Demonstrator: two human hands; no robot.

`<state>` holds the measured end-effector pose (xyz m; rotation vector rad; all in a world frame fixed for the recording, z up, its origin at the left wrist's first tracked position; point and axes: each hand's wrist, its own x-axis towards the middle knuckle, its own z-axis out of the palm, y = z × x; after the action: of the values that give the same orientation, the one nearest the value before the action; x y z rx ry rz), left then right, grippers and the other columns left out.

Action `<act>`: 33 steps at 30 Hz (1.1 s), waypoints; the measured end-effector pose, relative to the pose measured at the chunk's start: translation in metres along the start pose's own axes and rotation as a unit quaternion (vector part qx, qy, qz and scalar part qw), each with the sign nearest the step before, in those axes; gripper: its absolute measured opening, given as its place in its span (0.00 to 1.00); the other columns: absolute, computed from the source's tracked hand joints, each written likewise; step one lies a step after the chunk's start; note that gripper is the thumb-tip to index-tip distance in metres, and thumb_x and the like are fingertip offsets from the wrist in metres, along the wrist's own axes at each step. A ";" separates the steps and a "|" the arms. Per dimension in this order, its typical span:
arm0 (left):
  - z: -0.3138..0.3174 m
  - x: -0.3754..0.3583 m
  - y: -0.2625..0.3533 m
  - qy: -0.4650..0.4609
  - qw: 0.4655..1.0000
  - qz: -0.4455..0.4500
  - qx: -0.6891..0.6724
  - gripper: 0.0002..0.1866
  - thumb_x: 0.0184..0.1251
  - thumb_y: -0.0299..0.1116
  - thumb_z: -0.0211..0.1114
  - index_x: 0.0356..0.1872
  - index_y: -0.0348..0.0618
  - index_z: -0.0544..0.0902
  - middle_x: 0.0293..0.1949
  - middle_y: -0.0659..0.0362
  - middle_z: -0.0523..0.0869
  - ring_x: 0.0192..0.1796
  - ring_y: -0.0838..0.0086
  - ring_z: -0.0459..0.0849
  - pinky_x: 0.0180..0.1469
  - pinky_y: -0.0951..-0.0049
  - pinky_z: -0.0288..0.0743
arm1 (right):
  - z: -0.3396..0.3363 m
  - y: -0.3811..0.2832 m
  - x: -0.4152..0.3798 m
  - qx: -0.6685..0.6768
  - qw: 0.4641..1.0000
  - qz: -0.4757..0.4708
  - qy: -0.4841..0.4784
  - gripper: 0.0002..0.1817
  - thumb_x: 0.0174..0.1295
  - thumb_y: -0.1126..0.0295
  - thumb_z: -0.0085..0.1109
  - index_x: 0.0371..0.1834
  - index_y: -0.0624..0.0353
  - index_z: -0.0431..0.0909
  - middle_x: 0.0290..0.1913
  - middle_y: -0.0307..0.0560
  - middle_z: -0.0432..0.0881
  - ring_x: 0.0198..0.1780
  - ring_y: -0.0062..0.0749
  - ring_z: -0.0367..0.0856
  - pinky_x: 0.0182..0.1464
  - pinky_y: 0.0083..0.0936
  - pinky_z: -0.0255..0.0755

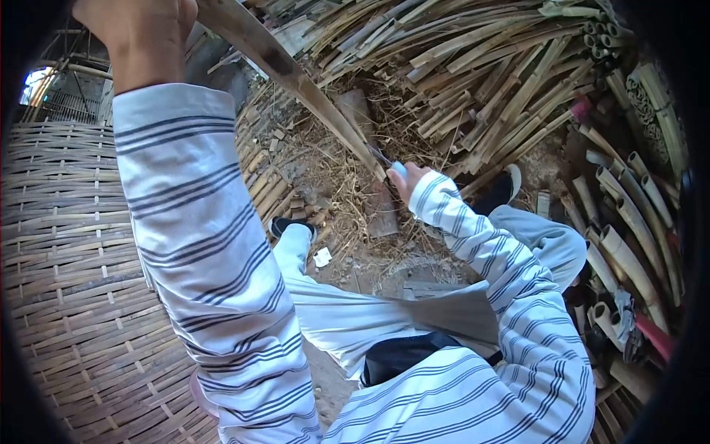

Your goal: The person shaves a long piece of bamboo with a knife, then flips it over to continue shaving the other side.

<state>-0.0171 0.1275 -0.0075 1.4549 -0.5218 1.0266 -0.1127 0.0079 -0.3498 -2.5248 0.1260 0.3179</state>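
A long split bamboo piece slants from the top left down toward the middle of the view. My left hand is closed at its upper end, with the fingers partly cut off by the frame's top edge. Around the light blue handle of a knife my right hand is wrapped, low and near the bamboo's lower end. The thin blade lies right along the bamboo there. Below that end, a wooden block rests on the ground among straw-like shavings.
A large woven bamboo panel fills the left side. Piles of split bamboo lie at the back and right, with bamboo tubes at far right. My shoes stand on either side of the shavings. A white scrap lies between my legs.
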 end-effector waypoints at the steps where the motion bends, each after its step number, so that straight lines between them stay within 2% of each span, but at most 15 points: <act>1: -0.001 -0.002 0.000 -0.008 1.000 0.010 -0.012 0.18 0.66 0.53 0.57 0.28 0.49 0.72 0.13 0.71 0.65 0.12 0.86 0.59 0.16 0.83 0.53 | -0.023 -0.018 -0.004 0.002 0.998 0.027 -0.051 0.28 0.67 0.45 0.40 0.43 0.62 0.77 0.31 0.63 0.81 0.35 0.56 0.82 0.38 0.45 0.74; 2: -0.002 -0.002 0.001 -0.021 0.999 0.009 -0.030 0.18 0.66 0.52 0.56 0.27 0.49 0.72 0.13 0.71 0.65 0.12 0.86 0.59 0.16 0.83 0.53 | -0.034 -0.025 -0.004 0.007 0.994 0.056 -0.099 0.27 0.68 0.47 0.39 0.40 0.62 0.77 0.31 0.62 0.81 0.36 0.56 0.81 0.39 0.45 0.74; 12: -0.030 0.027 -0.028 -0.042 0.999 -0.018 0.022 0.13 0.65 0.40 0.55 0.31 0.39 0.74 0.21 0.60 0.73 0.19 0.78 0.70 0.21 0.81 0.66 | -0.063 -0.065 -0.033 0.147 0.953 -0.124 0.235 0.25 0.67 0.46 0.41 0.44 0.58 0.73 0.19 0.58 0.78 0.24 0.50 0.83 0.25 0.40 0.75; 13: -0.030 0.032 -0.031 -0.046 0.998 -0.019 0.027 0.12 0.65 0.38 0.54 0.32 0.37 0.74 0.22 0.59 0.73 0.20 0.77 0.71 0.22 0.80 0.67 | -0.035 -0.044 -0.033 0.193 0.966 -0.102 0.141 0.23 0.67 0.48 0.42 0.47 0.58 0.71 0.18 0.58 0.78 0.23 0.54 0.82 0.25 0.41 0.75; 16: -0.034 0.046 -0.040 -0.048 0.998 -0.016 0.035 0.11 0.65 0.34 0.54 0.33 0.34 0.74 0.25 0.55 0.76 0.22 0.74 0.75 0.24 0.80 0.71 | 0.103 0.060 0.016 0.011 0.974 0.192 -0.117 0.30 0.66 0.43 0.38 0.55 0.57 0.69 0.44 0.68 0.79 0.50 0.63 0.77 0.49 0.54 0.71; 20: -0.041 0.065 -0.062 -0.056 0.997 -0.020 0.058 0.10 0.65 0.29 0.53 0.35 0.29 0.75 0.28 0.50 0.79 0.25 0.70 0.79 0.26 0.79 0.77 | 0.104 0.067 0.024 -0.007 0.995 0.049 -0.083 0.31 0.65 0.41 0.37 0.54 0.56 0.72 0.46 0.63 0.80 0.50 0.60 0.77 0.49 0.50 0.72; 21: -0.044 0.071 -0.065 -0.056 0.997 -0.016 0.058 0.10 0.65 0.28 0.53 0.35 0.28 0.75 0.29 0.49 0.80 0.26 0.69 0.80 0.27 0.79 0.78 | 0.085 0.053 0.016 0.022 0.993 0.093 -0.065 0.30 0.65 0.41 0.39 0.44 0.58 0.77 0.39 0.59 0.82 0.46 0.58 0.79 0.46 0.47 0.73; 22: -0.048 0.077 -0.064 -0.052 0.997 -0.010 0.047 0.10 0.65 0.27 0.52 0.36 0.26 0.76 0.30 0.48 0.81 0.27 0.68 0.82 0.28 0.78 0.80 | 0.110 0.055 0.033 -0.020 0.993 0.117 0.008 0.30 0.64 0.39 0.40 0.28 0.56 0.76 0.23 0.52 0.79 0.27 0.50 0.80 0.29 0.44 0.72; 23: -0.052 0.083 -0.064 -0.067 0.997 0.002 0.049 0.10 0.65 0.26 0.52 0.36 0.25 0.76 0.31 0.47 0.82 0.28 0.67 0.83 0.28 0.78 0.81 | 0.102 0.053 0.055 0.354 0.884 0.277 -0.126 0.29 0.63 0.38 0.41 0.26 0.55 0.73 0.19 0.46 0.73 0.20 0.42 0.73 0.23 0.38 0.67; 24: -0.055 0.080 -0.072 -0.039 0.998 -0.040 0.005 0.10 0.64 0.26 0.53 0.35 0.26 0.76 0.31 0.47 0.82 0.27 0.67 0.83 0.28 0.79 0.81 | 0.104 0.052 0.061 0.658 0.593 0.391 -0.250 0.29 0.62 0.37 0.42 0.24 0.54 0.70 0.15 0.39 0.67 0.12 0.33 0.66 0.17 0.32 0.62; 25: -0.054 0.071 -0.063 -0.057 0.996 -0.020 0.070 0.10 0.64 0.26 0.54 0.34 0.26 0.76 0.30 0.47 0.82 0.26 0.66 0.83 0.28 0.80 0.82 | 0.071 0.048 0.050 0.743 0.468 0.349 -0.327 0.29 0.59 0.35 0.46 0.25 0.53 0.67 0.14 0.32 0.62 0.09 0.21 0.56 0.13 0.24 0.52; 27: -0.055 0.074 -0.064 -0.043 0.998 -0.029 0.046 0.09 0.63 0.28 0.56 0.34 0.28 0.78 0.30 0.48 0.83 0.25 0.69 0.83 0.26 0.82 0.80 | -0.015 -0.011 0.014 0.522 0.815 0.185 -0.171 0.26 0.65 0.41 0.43 0.29 0.54 0.68 0.12 0.30 0.59 0.11 0.18 0.58 0.14 0.28 0.59; 28: -0.057 0.075 -0.065 -0.039 0.998 -0.036 0.036 0.09 0.62 0.28 0.57 0.34 0.29 0.78 0.31 0.49 0.84 0.25 0.70 0.83 0.25 0.83 0.79 | -0.020 -0.010 0.020 0.316 0.947 -0.032 -0.048 0.26 0.68 0.44 0.41 0.34 0.58 0.72 0.14 0.37 0.68 0.13 0.25 0.68 0.19 0.30 0.68; 30: -0.055 0.072 -0.062 -0.043 0.998 -0.031 0.044 0.09 0.63 0.29 0.56 0.34 0.30 0.77 0.30 0.50 0.83 0.25 0.71 0.82 0.25 0.82 0.78 | -0.052 -0.041 0.001 0.193 0.971 -0.108 0.088 0.28 0.67 0.43 0.41 0.41 0.61 0.74 0.17 0.46 0.76 0.17 0.33 0.77 0.22 0.31 0.73; 33: -0.057 0.058 -0.054 -0.047 0.997 -0.036 0.053 0.10 0.64 0.30 0.54 0.34 0.32 0.76 0.29 0.51 0.81 0.24 0.71 0.80 0.25 0.82 0.76 | -0.075 -0.059 -0.007 0.132 0.980 -0.114 0.095 0.29 0.67 0.43 0.40 0.46 0.62 0.74 0.21 0.51 0.80 0.22 0.39 0.82 0.27 0.31 0.77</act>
<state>0.0396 0.2058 0.0043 1.6115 -0.4845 0.9451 -0.0955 0.0143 -0.2562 -2.2719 -0.0460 -0.0310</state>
